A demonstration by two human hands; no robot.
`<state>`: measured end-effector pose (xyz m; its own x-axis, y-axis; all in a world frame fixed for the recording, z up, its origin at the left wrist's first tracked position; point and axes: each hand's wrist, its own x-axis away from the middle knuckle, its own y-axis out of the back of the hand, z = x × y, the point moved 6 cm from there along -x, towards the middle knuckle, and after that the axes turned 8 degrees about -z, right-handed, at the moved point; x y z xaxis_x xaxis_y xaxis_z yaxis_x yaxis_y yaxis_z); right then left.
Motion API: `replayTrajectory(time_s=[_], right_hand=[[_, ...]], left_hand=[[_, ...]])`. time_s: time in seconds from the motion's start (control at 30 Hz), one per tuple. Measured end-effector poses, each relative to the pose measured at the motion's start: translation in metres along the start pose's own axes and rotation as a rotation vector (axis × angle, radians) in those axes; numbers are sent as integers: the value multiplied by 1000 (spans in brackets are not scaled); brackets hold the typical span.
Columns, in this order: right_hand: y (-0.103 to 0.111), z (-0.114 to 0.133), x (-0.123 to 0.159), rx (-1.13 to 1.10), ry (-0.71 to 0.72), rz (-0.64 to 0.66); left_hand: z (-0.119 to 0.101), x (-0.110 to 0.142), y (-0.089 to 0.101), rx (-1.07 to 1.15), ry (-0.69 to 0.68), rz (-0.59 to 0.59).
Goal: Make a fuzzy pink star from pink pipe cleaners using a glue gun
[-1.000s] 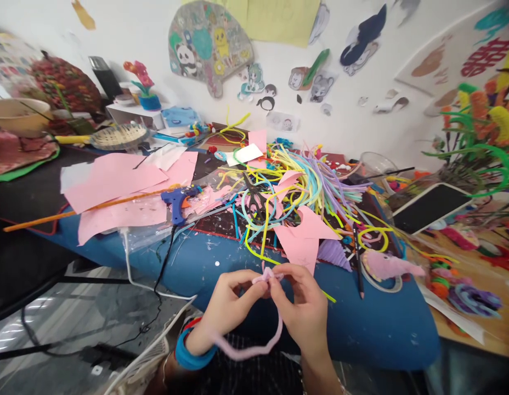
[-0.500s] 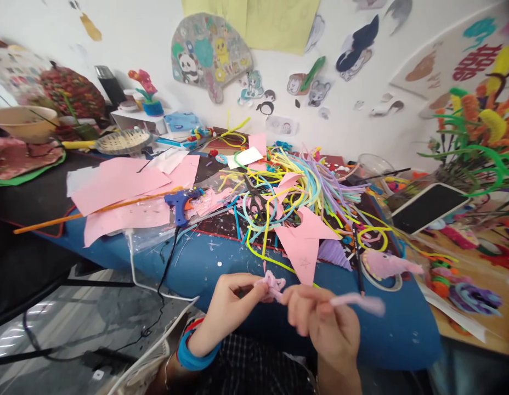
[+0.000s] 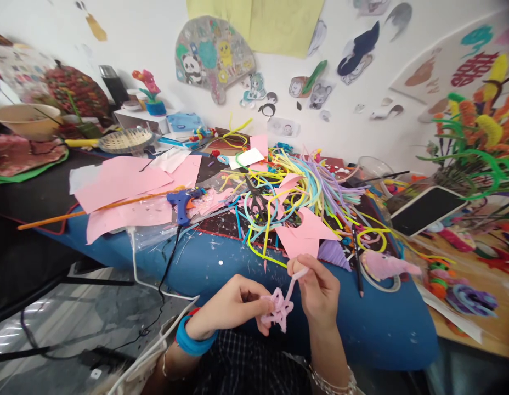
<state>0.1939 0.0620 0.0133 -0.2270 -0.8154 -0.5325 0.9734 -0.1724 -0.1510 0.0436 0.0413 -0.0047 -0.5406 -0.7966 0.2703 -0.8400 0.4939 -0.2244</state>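
Between my hands is a pale pink pipe cleaner (image 3: 281, 306), bent into a small shape with several loops. My left hand (image 3: 233, 304) pinches the looped part between thumb and fingers. My right hand (image 3: 316, 285) grips the pipe cleaner's free end, which rises up and to the right from the loops. Both hands are above the blue front edge of the table (image 3: 213, 274). Just behind my right hand lies a cut piece of pink paper (image 3: 299, 241), and a purple ribbed piece (image 3: 334, 253) sits beside it.
Black scissors (image 3: 256, 197) lie among tangled coloured pipe cleaners (image 3: 312, 175). A blue glue gun (image 3: 182, 204) with a cord rests on pink sheets (image 3: 123, 181) to the left. Right are a pencil (image 3: 357, 263), a pink fuzzy figure (image 3: 386, 264) and a phone (image 3: 428, 209).
My right hand has moved left and up, now holding the pipe cleaner's end upward instead of out to the right. My left hand has turned the looped part, which shows more fully and lower.
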Motion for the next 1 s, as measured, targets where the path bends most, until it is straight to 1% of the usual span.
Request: replayTrajectory(time_s=[0.13, 0.2, 0.27, 0.37, 0.43, 0.53, 0.63, 0.77, 0.8, 0.9, 0.93, 0.97, 1.0], right_hand=[[-6, -2, -4, -60, 83, 56], [-6, -1, -6, -88, 107, 76], [-6, 4, -6, -95, 159, 128], [-6, 13, -2, 14, 317, 246], [-4, 18, 3, 134, 421, 278], [3, 23, 9, 265, 518, 227], [10, 28, 16, 339, 579, 116], [12, 34, 25, 423, 639, 3], [13, 35, 26, 431, 635, -44], [23, 40, 27, 432, 625, -242], [23, 42, 28, 449, 643, -263], [22, 44, 29, 479, 676, -241], [18, 46, 30, 517, 713, -186]], left_hand=[[10, -4, -2, 73, 29, 132], [12, -4, -2, 100, 22, 180], [12, -3, -2, 140, 9, 216], [7, 1, -4, 212, -6, 260], [5, 3, -5, 240, -8, 265], [3, 3, -4, 268, -34, 201], [3, 2, -3, 316, -73, 131], [5, 0, -2, 350, -117, 62], [6, 0, -1, 352, -127, 37], [7, -2, 1, 362, -140, -28], [8, -3, 1, 369, -138, -35], [8, -3, 0, 379, -134, -34], [8, -4, -1, 390, -129, -29]])
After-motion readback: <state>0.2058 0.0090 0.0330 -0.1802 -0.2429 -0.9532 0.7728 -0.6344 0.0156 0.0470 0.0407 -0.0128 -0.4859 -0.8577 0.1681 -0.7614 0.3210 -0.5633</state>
